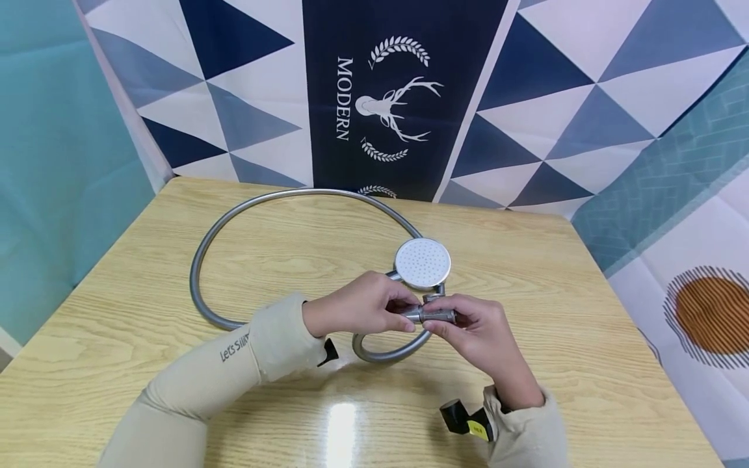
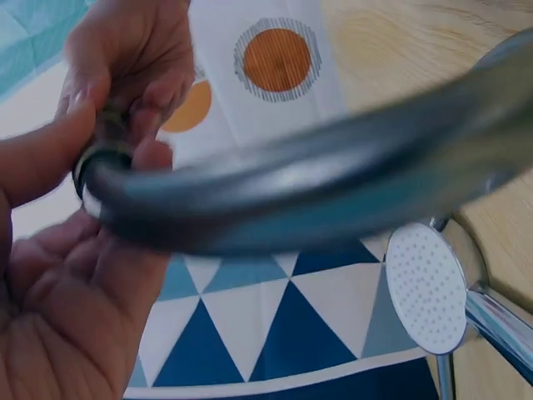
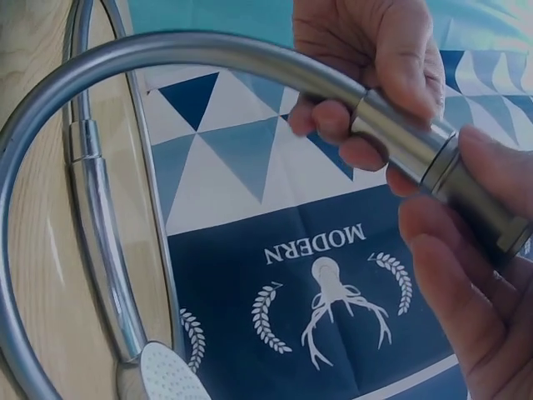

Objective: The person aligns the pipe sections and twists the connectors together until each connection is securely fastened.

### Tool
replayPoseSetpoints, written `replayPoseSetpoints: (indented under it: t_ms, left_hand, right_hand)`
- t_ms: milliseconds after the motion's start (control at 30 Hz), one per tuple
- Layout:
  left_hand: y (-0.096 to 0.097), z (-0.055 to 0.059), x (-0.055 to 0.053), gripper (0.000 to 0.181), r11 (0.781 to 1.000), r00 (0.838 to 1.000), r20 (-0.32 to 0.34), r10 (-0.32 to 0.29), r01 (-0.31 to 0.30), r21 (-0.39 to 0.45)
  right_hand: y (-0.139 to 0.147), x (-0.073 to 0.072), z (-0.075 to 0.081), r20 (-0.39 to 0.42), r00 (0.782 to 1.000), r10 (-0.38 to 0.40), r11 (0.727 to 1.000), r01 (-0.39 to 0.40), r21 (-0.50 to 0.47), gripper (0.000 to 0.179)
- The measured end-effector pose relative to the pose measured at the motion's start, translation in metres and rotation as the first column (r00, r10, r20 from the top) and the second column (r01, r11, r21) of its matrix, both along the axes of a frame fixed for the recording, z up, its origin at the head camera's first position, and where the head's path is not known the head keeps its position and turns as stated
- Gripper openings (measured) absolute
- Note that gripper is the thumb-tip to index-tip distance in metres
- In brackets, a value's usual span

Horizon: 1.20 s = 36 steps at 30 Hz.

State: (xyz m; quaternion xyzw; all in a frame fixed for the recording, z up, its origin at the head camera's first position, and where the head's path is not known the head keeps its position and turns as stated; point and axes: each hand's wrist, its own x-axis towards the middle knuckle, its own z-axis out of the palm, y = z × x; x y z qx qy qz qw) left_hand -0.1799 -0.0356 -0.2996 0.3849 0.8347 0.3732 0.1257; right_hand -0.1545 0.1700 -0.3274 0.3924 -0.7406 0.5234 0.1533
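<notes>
A shower hose [image 1: 316,191] ends in a bright metal collar [image 3: 400,133], which my left hand [image 1: 359,305] pinches between thumb and fingers. Against that collar, end to end, stands a darker grey cylindrical metal fitting [image 1: 439,316]. My right hand [image 1: 476,328] grips this fitting [image 3: 479,204] from the right side. Whether the two parts are threaded together cannot be told. Just beyond both hands lies a round shower head [image 1: 422,262], its white dotted face up. Its chrome handle [image 3: 104,242] joins the hose's other end. Fingers partly hide the collar and fitting.
The hose makes a wide loop across the left of the wooden table [image 1: 146,273], with a smaller bend [image 1: 386,356] below the hands. A patterned cloth [image 1: 257,84] hangs behind the table. Black wrist mounts [image 1: 462,416] sit at the cuffs.
</notes>
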Motion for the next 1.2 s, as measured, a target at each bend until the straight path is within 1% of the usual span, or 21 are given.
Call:
replayPoseSetpoints:
  t_ms: [67, 167, 233, 300, 400, 467, 500, 533, 600, 633, 667, 733, 767, 833, 933, 1033, 1133, 1167, 1200]
  left_hand:
    - [-0.001, -0.001, -0.003, 0.018, 0.999, 0.998, 0.030, -0.053, 0.053, 0.009]
    - [-0.003, -0.004, -0.007, 0.014, 0.991, 0.989, 0.057, -0.136, 0.135, 0.022]
    - [-0.003, -0.005, -0.008, 0.014, 0.988, 0.987, 0.037, -0.155, 0.154, 0.025]
    - [-0.002, -0.006, -0.008, 0.015, 0.989, 0.989, -0.020, -0.144, 0.145, 0.025]
    - [-0.001, -0.005, -0.005, 0.018, 0.994, 0.990, -0.096, -0.102, 0.105, 0.029]
    - [0.000, -0.005, -0.005, 0.019, 0.997, 0.991, -0.111, -0.070, 0.074, 0.035]
    - [0.000, -0.004, -0.006, 0.019, 0.998, 0.993, -0.105, -0.050, 0.055, 0.041]
    - [-0.001, -0.004, -0.006, 0.018, 0.998, 0.996, -0.085, -0.027, 0.032, 0.052]
    - [-0.002, -0.004, -0.008, 0.016, 0.995, 1.000, -0.010, 0.029, -0.028, 0.097]
    - [-0.003, -0.004, -0.009, 0.014, 0.990, 0.998, 0.034, 0.060, -0.064, 0.125]
    - [-0.004, -0.004, -0.010, 0.012, 0.983, 0.994, 0.070, 0.089, -0.099, 0.153]
    - [-0.006, -0.005, -0.011, 0.010, 0.966, 0.980, 0.127, 0.151, -0.174, 0.192]
    - [-0.008, -0.006, -0.011, 0.011, 0.958, 0.974, 0.145, 0.176, -0.203, 0.204]
    - [-0.009, -0.007, -0.012, 0.012, 0.945, 0.963, 0.162, 0.216, -0.247, 0.212]
    - [-0.012, -0.008, -0.011, 0.013, 0.931, 0.953, 0.168, 0.252, -0.286, 0.226]
    - [-0.013, -0.008, -0.010, 0.013, 0.912, 0.943, 0.181, 0.278, -0.319, 0.260]
    - [-0.014, -0.008, -0.010, 0.014, 0.899, 0.937, 0.185, 0.295, -0.338, 0.279]
    - [-0.015, -0.008, -0.010, 0.015, 0.896, 0.936, 0.188, 0.298, -0.342, 0.284]
    - [-0.015, -0.009, -0.009, 0.016, 0.892, 0.935, 0.192, 0.299, -0.346, 0.291]
  right_hand:
    - [0.001, 0.000, -0.001, 0.033, 0.999, 0.033, 0.999, -0.032, -0.022, 0.017]
    - [0.002, 0.000, -0.001, 0.067, 0.996, 0.059, 0.998, -0.058, -0.028, 0.018]
    - [0.002, 0.000, -0.001, 0.067, 0.997, 0.049, 0.999, -0.048, -0.019, 0.017]
    - [0.001, 0.001, 0.000, 0.059, 0.998, 0.015, 1.000, -0.015, -0.006, 0.013]
    - [-0.001, 0.003, 0.002, 0.068, 0.996, -0.055, 0.999, 0.054, 0.003, 0.016]
    - [-0.005, 0.004, 0.003, 0.095, 0.988, -0.120, 0.993, 0.120, 0.000, 0.022]
    - [-0.008, 0.005, 0.002, 0.126, 0.980, -0.154, 0.988, 0.156, -0.009, 0.024]
    - [-0.011, 0.005, 0.002, 0.161, 0.969, -0.189, 0.981, 0.195, -0.023, 0.028]
    - [-0.019, 0.005, 0.001, 0.277, 0.928, -0.251, 0.958, 0.278, -0.065, 0.039]
    - [-0.024, 0.005, 0.001, 0.341, 0.900, -0.274, 0.944, 0.319, -0.085, 0.045]
    - [-0.029, 0.005, 0.000, 0.410, 0.866, -0.285, 0.930, 0.354, -0.101, 0.051]
    - [-0.039, 0.005, -0.001, 0.522, 0.799, -0.298, 0.910, 0.403, -0.097, 0.060]
    - [-0.043, 0.006, -0.002, 0.568, 0.767, -0.297, 0.906, 0.414, -0.085, 0.063]
    - [-0.051, 0.006, -0.005, 0.621, 0.727, -0.293, 0.912, 0.407, -0.046, 0.064]
    - [-0.060, 0.007, -0.010, 0.659, 0.689, -0.302, 0.924, 0.382, 0.024, 0.060]
    - [-0.066, 0.008, -0.014, 0.692, 0.653, -0.308, 0.924, 0.380, 0.053, 0.048]
    - [-0.070, 0.009, -0.016, 0.728, 0.621, -0.291, 0.921, 0.389, 0.036, 0.037]
    - [-0.071, 0.009, -0.016, 0.740, 0.613, -0.276, 0.921, 0.389, 0.020, 0.033]
    - [-0.072, 0.008, -0.017, 0.748, 0.610, -0.259, 0.923, 0.385, 0.006, 0.029]
